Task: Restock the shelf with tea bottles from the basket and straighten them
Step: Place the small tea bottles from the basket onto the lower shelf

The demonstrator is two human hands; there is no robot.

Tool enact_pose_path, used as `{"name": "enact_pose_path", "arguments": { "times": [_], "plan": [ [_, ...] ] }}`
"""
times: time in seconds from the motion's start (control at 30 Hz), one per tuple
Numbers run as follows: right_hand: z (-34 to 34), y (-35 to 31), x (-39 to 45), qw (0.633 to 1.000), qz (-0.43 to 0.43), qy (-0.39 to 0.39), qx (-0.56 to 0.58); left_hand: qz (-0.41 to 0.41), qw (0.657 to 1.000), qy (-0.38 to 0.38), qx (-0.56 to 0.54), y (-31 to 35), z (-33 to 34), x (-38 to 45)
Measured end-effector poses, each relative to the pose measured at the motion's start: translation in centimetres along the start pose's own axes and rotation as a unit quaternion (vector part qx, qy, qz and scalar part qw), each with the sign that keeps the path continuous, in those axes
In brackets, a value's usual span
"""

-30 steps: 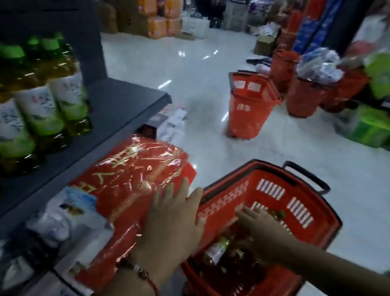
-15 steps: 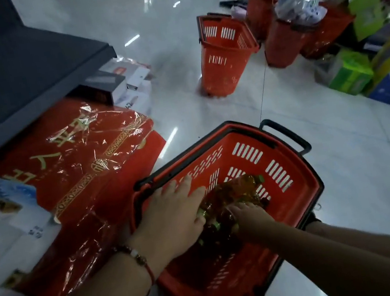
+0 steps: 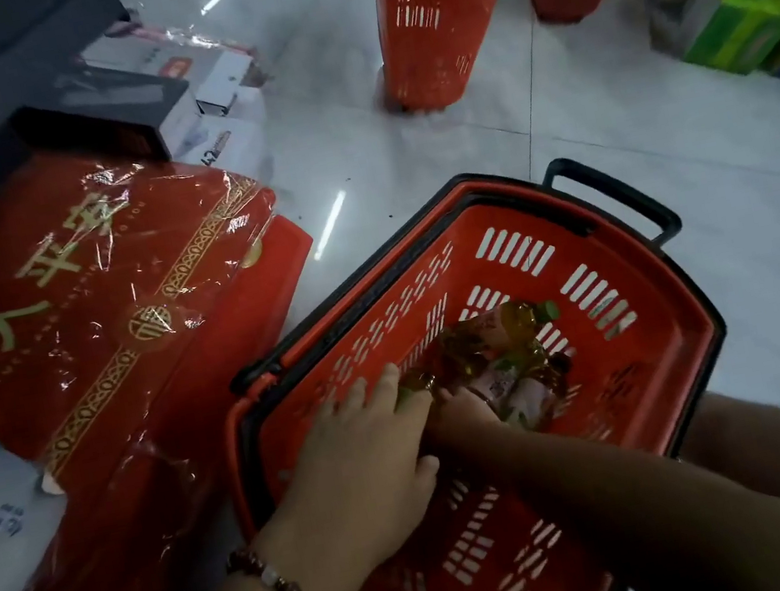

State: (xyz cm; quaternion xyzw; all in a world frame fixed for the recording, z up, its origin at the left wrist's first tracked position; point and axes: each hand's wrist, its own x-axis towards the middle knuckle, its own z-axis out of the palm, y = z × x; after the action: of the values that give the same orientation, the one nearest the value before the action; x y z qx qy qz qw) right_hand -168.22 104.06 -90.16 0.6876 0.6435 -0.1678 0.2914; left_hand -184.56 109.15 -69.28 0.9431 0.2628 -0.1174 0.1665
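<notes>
Both hands have dropped further into the basket since half a second ago; view has tilted down, so the shelf with the standing green-capped bottles is out of frame.

Left hand (image 3: 355, 463), beaded bracelet (image 3: 265, 575) on the wrist, reaches in from 7 o'clock. Fingers lie fairly straight, tips touching the bottle pile; no clear wrap round a bottle, grip cannot be told for sure. Right hand (image 3: 466, 412) comes in from 5 o'clock, mostly hidden under the left hand and among the bottles; whether it grips one cannot be told.

Tea bottles (image 3: 498, 359): amber liquid, pale labels, lying on their sides in a heap at the basket's bottom, toward its 1 o'clock wall. One green cap (image 3: 548, 310) points at 1 o'clock.

Basket (image 3: 648, 354): red slotted plastic, black rim, black handle (image 3: 621, 197) at its 1 o'clock side, standing on the tiled floor (image 3: 656, 102).

At 9 to 10 o'clock, just beside the basket, a red gift box (image 3: 108, 303) with gold characters, film-wrapped. Beyond it at 11 o'clock, dark and white boxes (image 3: 164, 90).

Far at 12 o'clock, a second red basket (image 3: 434, 27) stands upright on the floor. At 2 o'clock, a green carton (image 3: 739, 14).
</notes>
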Motion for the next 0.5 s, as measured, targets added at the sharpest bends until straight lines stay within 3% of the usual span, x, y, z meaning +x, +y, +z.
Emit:
{"name": "enact_pose_path", "arguments": {
  "times": [0.13,0.27,0.37,0.5],
  "plan": [
    [-2.4,2.2,-2.0,0.999,-0.033,0.016,-0.017,-0.007,1.000,-0.016,-0.006,-0.1,0.0,-0.1],
    [-9.1,7.3,-8.4,0.978,-0.014,0.102,0.184,-0.007,1.000,-0.002,-0.024,-0.4,-0.3,-0.3],
    [-14.4,10.1,-14.7,0.905,0.039,0.196,0.377,-0.015,0.997,0.017,-0.077,-0.3,-1.1,-0.7],
    [-20.9,9.3,-22.9,0.767,-0.021,0.271,0.581,-0.010,0.973,0.033,-0.228,0.4,-3.1,-1.4]
  ]
}}
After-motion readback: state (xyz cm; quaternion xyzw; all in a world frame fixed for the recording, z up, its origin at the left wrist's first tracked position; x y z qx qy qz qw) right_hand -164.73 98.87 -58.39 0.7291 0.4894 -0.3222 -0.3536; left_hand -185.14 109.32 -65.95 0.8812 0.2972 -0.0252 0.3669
